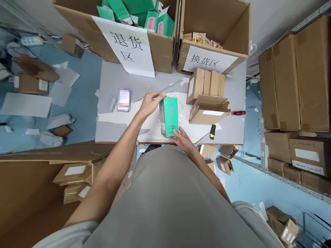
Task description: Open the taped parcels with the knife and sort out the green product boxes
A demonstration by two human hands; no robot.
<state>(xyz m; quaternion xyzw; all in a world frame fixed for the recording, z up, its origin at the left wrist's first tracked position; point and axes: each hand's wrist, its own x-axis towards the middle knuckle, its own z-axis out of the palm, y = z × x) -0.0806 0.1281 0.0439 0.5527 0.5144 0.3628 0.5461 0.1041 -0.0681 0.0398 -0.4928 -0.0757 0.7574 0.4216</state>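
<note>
We log the green rectangular cardboard box (170,117) left of the open brown cardboard carton (203,119), long axis pointing away from us, left hand (150,103) holding its far end, right hand (182,139) its near end.

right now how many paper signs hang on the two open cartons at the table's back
2 visible: a paper sign on the left carton and a second sign on the right carton; any on their far sides would be hidden.
</note>
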